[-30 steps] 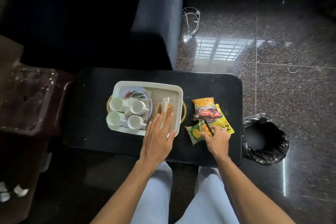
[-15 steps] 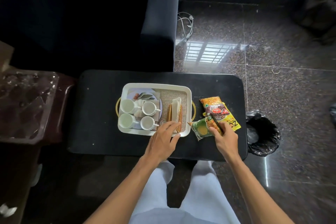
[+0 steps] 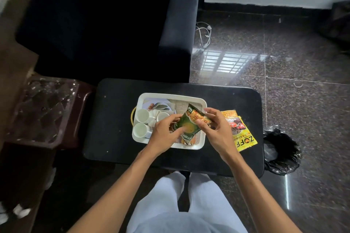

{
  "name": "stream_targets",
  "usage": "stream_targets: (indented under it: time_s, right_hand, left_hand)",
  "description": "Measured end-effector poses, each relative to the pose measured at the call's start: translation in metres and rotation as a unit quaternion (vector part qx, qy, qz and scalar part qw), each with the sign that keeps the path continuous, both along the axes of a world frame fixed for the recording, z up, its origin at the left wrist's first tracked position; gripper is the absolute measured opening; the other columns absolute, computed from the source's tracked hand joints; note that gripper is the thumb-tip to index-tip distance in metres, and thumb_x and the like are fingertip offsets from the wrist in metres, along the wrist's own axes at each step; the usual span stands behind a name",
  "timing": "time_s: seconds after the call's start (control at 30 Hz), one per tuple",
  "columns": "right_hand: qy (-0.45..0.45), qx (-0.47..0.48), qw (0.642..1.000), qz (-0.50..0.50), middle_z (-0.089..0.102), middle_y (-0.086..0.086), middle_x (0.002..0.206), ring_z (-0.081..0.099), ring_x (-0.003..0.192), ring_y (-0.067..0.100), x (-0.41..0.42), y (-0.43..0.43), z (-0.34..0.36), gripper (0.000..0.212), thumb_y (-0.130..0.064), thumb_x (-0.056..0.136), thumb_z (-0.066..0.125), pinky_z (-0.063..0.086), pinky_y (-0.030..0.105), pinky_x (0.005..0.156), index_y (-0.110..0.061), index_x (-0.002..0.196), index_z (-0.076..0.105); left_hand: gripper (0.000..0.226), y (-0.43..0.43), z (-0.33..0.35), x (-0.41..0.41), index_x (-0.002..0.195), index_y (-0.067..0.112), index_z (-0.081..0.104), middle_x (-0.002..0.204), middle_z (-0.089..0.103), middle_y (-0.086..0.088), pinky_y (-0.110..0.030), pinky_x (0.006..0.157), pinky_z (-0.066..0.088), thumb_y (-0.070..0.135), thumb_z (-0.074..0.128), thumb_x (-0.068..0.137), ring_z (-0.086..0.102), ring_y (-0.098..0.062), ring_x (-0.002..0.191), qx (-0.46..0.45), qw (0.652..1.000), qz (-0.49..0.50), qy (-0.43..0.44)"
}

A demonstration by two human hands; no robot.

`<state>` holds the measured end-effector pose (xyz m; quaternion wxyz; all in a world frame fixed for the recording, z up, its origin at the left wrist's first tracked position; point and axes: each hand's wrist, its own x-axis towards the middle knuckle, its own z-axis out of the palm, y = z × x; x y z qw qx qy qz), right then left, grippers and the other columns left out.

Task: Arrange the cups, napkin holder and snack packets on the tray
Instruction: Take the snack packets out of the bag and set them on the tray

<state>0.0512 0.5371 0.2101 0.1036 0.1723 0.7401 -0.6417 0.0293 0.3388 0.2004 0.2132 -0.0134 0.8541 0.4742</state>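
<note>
Dim overall. Window-grid glare on glossy floor (image 3: 225, 63) beyond bench (image 3: 113, 123); deep shadow left of bench. Wide-angle bending toward edges; motion smear nearer than bench, leftward.

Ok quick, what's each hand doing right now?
Left hand: holding the green snack packet over the tray.
Right hand: fingers pinching the same packet.

"ZOFF" on yellow packet (image 3: 246, 141)
</note>
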Motion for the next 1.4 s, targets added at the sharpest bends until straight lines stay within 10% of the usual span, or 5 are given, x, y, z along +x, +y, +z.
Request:
stream_targets:
  time_s: [0.7,0.87,1.0,1.3,1.4]
  right_hand:
    - [-0.115,0.067,0.991,-0.004,0.071,0.003,0.119,0.067,0.093,0.010,-0.146,-0.171,-0.089,0.030,-0.023,0.095,0.067,0.058,0.026,0.077,-0.016,0.125,0.065]
    - [-0.143,0.109,0.984,0.003,0.073,0.003,0.114,0.061,0.080,-0.005,-0.166,-0.202,-0.126,0.028,-0.015,0.095,0.066,0.045,0.003,0.063,-0.014,0.123,0.066]
    - [-0.170,0.105,0.980,-0.002,0.074,0.007,0.112,0.070,0.095,0.017,-0.177,-0.215,-0.144,0.026,-0.008,0.096,0.061,0.057,0.033,0.090,-0.008,0.122,0.066]
    - [-0.211,0.121,0.970,0.030,0.070,0.011,0.122,0.068,0.108,0.023,-0.184,-0.218,-0.171,0.036,-0.018,0.098,0.063,0.053,0.029,0.086,-0.006,0.131,0.058]
    - [-0.222,0.129,0.966,0.033,0.066,0.014,0.129,0.066,0.112,0.025,-0.182,-0.213,-0.166,0.047,-0.021,0.097,0.065,0.052,0.037,0.094,-0.005,0.139,0.052]
  left_hand:
    - [0.026,-0.112,-0.071,-0.123,0.124,0.012,0.070,0.111,0.072,-0.001,-0.021,0.079,0.047,0.017,0.063,0.099,0.066,-0.014,0.100,-0.033,0.982,0.174,-0.068]
    - [0.019,-0.145,-0.106,-0.153,0.116,0.024,0.065,0.096,0.066,0.015,-0.017,0.070,0.044,0.017,0.054,0.103,0.062,-0.003,0.089,-0.046,0.978,0.152,-0.135]
    - [0.013,-0.149,-0.127,-0.168,0.108,0.022,0.063,0.102,0.072,0.006,-0.025,0.070,0.048,0.020,0.051,0.103,0.066,-0.008,0.092,-0.047,0.975,0.124,-0.181]
    - [0.028,-0.155,-0.154,-0.182,0.128,0.017,0.063,0.103,0.072,0.011,-0.022,0.074,0.047,0.019,0.050,0.104,0.068,-0.012,0.102,-0.029,0.962,0.104,-0.249]
    - [0.047,-0.163,-0.149,-0.181,0.151,0.014,0.046,0.142,0.062,-0.003,-0.026,0.098,0.039,0.021,0.050,0.104,0.056,-0.020,0.130,-0.036,0.959,0.106,-0.259]
